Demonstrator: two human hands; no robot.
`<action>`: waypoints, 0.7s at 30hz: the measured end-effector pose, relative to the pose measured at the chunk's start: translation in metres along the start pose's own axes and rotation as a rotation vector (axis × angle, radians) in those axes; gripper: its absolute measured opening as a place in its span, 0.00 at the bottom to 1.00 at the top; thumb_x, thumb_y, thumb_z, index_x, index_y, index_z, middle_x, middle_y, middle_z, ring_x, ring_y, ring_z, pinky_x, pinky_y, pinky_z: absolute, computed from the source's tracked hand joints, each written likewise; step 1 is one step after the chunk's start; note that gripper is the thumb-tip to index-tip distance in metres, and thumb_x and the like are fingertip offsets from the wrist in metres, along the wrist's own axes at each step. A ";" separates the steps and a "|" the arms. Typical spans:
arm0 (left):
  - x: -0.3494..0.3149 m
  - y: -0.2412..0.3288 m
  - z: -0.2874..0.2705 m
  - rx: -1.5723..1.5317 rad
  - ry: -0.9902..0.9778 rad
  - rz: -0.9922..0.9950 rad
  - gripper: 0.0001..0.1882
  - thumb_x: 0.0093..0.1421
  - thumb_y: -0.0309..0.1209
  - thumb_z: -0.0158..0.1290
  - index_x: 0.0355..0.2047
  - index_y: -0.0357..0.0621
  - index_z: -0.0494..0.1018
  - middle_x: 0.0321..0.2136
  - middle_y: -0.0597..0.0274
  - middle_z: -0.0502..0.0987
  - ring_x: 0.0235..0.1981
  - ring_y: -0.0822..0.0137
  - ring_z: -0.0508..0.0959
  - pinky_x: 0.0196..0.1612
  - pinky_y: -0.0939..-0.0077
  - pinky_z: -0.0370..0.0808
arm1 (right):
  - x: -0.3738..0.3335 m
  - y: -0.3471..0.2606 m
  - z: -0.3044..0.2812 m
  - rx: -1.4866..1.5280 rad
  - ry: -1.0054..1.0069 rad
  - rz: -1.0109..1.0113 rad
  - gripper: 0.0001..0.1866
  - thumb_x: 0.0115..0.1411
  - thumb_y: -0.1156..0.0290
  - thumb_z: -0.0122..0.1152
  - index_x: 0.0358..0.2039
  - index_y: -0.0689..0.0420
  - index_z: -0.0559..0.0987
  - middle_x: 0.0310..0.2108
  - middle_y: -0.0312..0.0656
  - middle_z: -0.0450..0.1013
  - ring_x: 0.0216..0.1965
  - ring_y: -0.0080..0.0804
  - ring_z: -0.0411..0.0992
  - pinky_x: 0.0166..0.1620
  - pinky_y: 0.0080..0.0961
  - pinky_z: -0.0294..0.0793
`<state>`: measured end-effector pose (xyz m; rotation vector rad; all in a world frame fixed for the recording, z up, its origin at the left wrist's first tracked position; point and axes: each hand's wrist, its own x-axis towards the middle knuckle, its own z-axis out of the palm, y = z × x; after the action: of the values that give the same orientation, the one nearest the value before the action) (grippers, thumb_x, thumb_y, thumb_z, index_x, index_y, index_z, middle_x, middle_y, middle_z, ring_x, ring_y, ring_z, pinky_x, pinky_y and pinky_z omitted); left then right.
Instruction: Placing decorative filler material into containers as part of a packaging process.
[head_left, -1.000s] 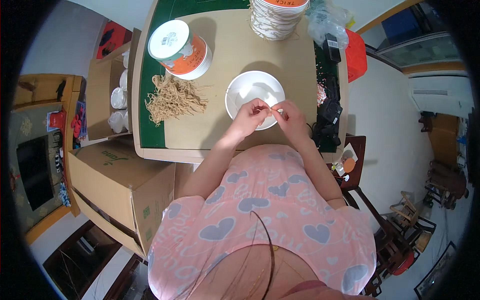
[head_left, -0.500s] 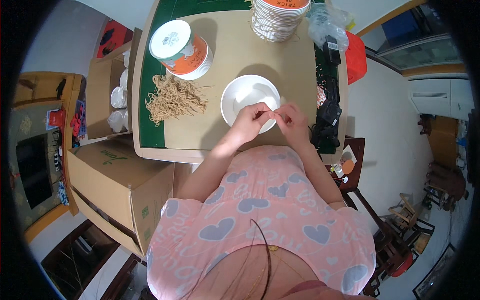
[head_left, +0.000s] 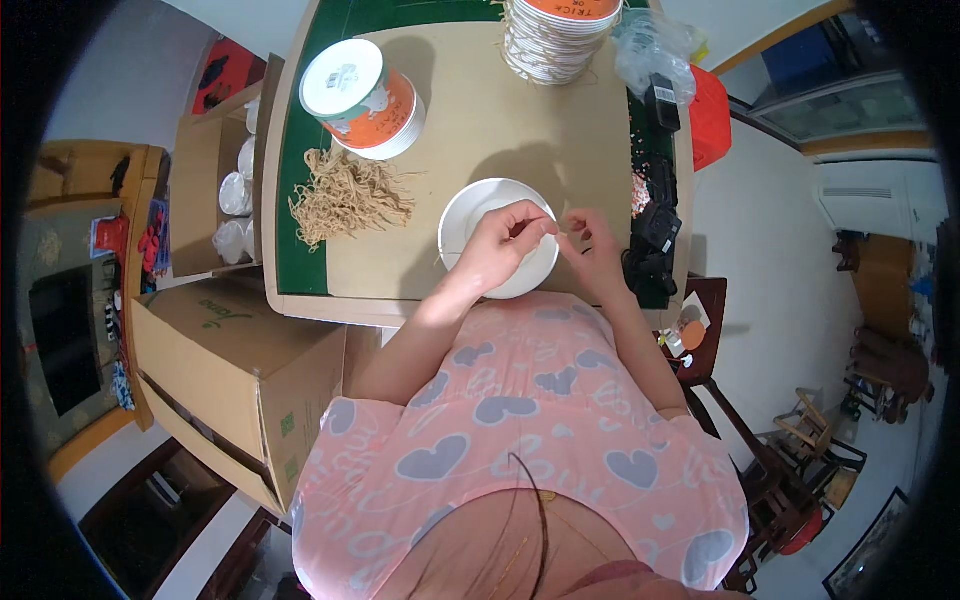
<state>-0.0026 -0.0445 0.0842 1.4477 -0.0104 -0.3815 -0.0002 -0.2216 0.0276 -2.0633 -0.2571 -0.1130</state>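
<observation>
A round white paper bucket (head_left: 462, 219) stands close in front of me, its mouth facing up. My left hand (head_left: 508, 243) reaches across it, thumb and forefinger pinched together at its right rim. Just right of the rim, my right hand (head_left: 592, 248) has thumb and forefinger closed by the left fingertips, its other fingers curled. A thin tan cord seems to run between the fingers; its ends are mostly hidden. Another thin strand shows at the bucket's left side. To the left lies a loose pile of tan twine cords (head_left: 350, 198).
A stack of orange-printed buckets (head_left: 362, 100) stands at the back left. Farther back is another bucket stack (head_left: 553, 45) with cords hanging along it. Plastic bags (head_left: 655, 45) and black devices (head_left: 655, 240) line the right edge. Cardboard boxes (head_left: 240, 350) stand left of the table.
The white bucket has shifted toward me and tilted slightly. My left hand stays at its right rim, while my right hand has moved a little outward to the right.
</observation>
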 end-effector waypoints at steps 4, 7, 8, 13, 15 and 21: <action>-0.002 0.006 0.000 -0.058 -0.030 0.023 0.05 0.61 0.26 0.47 0.31 0.39 0.72 0.21 0.76 0.66 0.21 0.85 0.59 0.25 0.89 0.56 | 0.000 0.008 0.001 -0.045 -0.046 -0.064 0.12 0.49 0.77 0.60 0.36 0.57 0.73 0.30 0.41 0.68 0.29 0.32 0.69 0.32 0.25 0.70; -0.002 0.012 -0.003 -0.084 -0.027 0.081 0.05 0.61 0.26 0.47 0.31 0.39 0.72 0.20 0.75 0.65 0.20 0.85 0.59 0.24 0.89 0.55 | -0.007 0.024 0.004 0.029 -0.145 0.109 0.14 0.49 0.77 0.59 0.39 0.57 0.72 0.33 0.41 0.68 0.30 0.31 0.69 0.32 0.25 0.70; -0.002 0.012 -0.004 -0.075 0.000 0.119 0.05 0.62 0.26 0.47 0.31 0.39 0.72 0.20 0.75 0.65 0.20 0.85 0.59 0.24 0.89 0.55 | -0.007 0.018 0.004 0.030 -0.150 0.107 0.14 0.49 0.77 0.59 0.39 0.57 0.72 0.33 0.41 0.68 0.30 0.31 0.69 0.32 0.25 0.70; 0.003 0.005 -0.002 0.003 -0.061 0.053 0.06 0.61 0.27 0.48 0.33 0.37 0.72 0.23 0.73 0.69 0.25 0.82 0.64 0.29 0.87 0.62 | 0.000 -0.011 -0.001 -0.025 -0.151 0.255 0.19 0.51 0.76 0.58 0.44 0.55 0.69 0.34 0.43 0.69 0.32 0.34 0.71 0.33 0.27 0.71; 0.003 0.004 0.005 0.030 -0.090 0.088 0.06 0.61 0.27 0.48 0.33 0.37 0.73 0.23 0.73 0.69 0.25 0.82 0.64 0.29 0.86 0.63 | 0.004 -0.013 0.008 -0.055 -0.134 0.224 0.19 0.51 0.76 0.57 0.45 0.54 0.69 0.35 0.45 0.70 0.33 0.39 0.72 0.34 0.32 0.72; 0.000 0.010 0.015 0.045 -0.100 0.099 0.06 0.61 0.27 0.49 0.32 0.37 0.73 0.22 0.72 0.70 0.23 0.83 0.64 0.25 0.87 0.61 | 0.009 0.005 0.018 -0.198 -0.098 0.196 0.20 0.53 0.76 0.53 0.47 0.50 0.67 0.34 0.51 0.73 0.35 0.54 0.72 0.36 0.45 0.71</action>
<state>-0.0036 -0.0578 0.0955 1.4655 -0.1717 -0.3747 0.0090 -0.2069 0.0160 -2.2826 -0.1054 0.0859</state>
